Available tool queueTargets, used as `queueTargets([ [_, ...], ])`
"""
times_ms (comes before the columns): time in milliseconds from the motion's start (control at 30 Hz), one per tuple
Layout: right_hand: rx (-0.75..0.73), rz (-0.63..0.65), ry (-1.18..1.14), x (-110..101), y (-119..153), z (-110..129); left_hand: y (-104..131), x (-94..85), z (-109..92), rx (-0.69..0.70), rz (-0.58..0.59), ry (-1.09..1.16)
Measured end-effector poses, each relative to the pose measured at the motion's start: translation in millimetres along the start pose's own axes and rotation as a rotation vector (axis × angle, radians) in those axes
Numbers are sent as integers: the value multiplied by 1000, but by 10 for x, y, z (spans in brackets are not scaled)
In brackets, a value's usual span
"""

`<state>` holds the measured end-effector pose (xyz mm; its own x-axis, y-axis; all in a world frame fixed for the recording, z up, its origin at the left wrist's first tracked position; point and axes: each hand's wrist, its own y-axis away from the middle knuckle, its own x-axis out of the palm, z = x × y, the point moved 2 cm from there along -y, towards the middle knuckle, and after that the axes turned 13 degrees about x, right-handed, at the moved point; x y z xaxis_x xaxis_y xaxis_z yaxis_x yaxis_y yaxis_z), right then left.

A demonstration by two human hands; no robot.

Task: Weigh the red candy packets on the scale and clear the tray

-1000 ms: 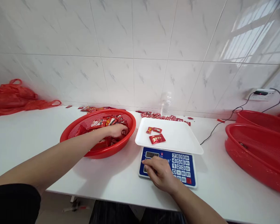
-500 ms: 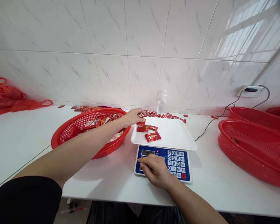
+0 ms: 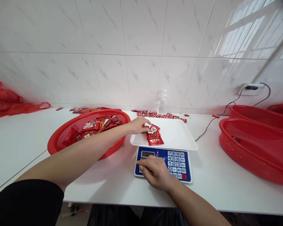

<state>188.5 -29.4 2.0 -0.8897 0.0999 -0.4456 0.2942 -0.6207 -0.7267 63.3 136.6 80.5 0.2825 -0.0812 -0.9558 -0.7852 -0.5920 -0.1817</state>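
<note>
My left hand (image 3: 139,125) reaches across to the white weighing tray (image 3: 176,133), its fingers closed on a small red snack packet (image 3: 145,129) just above the tray's left part. Against the fingertips lies a red packet with a pale heart print (image 3: 153,130), overlapping a shiny red packet with gold lettering (image 3: 156,140). My right hand (image 3: 157,172) rests, loosely curled, on the blue panel of the electronic scale (image 3: 163,153) and covers part of it. I see nothing in its fingers. The lit display (image 3: 147,154) shows digits too small to read surely.
Left of the scale stands a red perforated basket (image 3: 53,138) holding several packets. More red packets (image 3: 153,115) lie along the wall by a clear plastic bottle (image 3: 162,103). Red baskets (image 3: 247,160) stand at right, red plastic bags (image 3: 7,100) at left. A black cable (image 3: 208,125) runs to a socket.
My left hand has moved slightly down and right over the tray. A heart-printed packet now lies on the other packets there. The display digits have changed; my right hand stays on the panel.
</note>
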Motion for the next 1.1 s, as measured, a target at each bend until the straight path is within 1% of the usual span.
queueTargets([
  [67, 2, 3, 2, 4, 0, -1, 17, 69, 23, 53, 81, -71],
  [100, 2, 2, 2, 6, 1, -3, 21, 96, 35, 46, 89, -94],
  [200, 8, 6, 2, 14, 6, -12, 7, 135, 19, -27, 19, -139],
  [267, 10, 10, 2, 17, 9, -19, -16, 150, -51, -39, -19, -104],
  [300, 9, 10, 0, 18, 9, -21, -29, 163, -98, -22, -12, -71],
  [400, 10, 7, 4, 13, 3, -26, -69, 210, -216, 66, 57, 14],
  [467, 12, 2, 15, 8, -3, -28, -89, 223, -222, 56, 48, 14],
  [600, -7, 0, 23, 5, 2, -21, -88, 182, -142, -32, -79, 1],
  [633, -20, 11, 26, 9, 8, -15, -75, 171, -136, -31, -79, 13],
  [667, -37, 30, 32, 16, 18, -8, -56, 164, -140, -28, -57, 29],
  [767, -112, 113, 46, 53, 56, 23, 11, 164, -187, -27, 92, 53],
  [833, -166, 157, 42, 80, 83, 45, 45, 154, -214, -17, 141, 49],
  [900, -217, 180, 42, 104, 106, 66, 64, 124, -215, 4, 119, 52],
  [967, -253, 197, 48, 122, 121, 85, 82, 86, -185, -5, 72, 60],
  [1100, -273, 225, 59, 135, 127, 111, 144, 38, -99, -124, 19, 87],
])
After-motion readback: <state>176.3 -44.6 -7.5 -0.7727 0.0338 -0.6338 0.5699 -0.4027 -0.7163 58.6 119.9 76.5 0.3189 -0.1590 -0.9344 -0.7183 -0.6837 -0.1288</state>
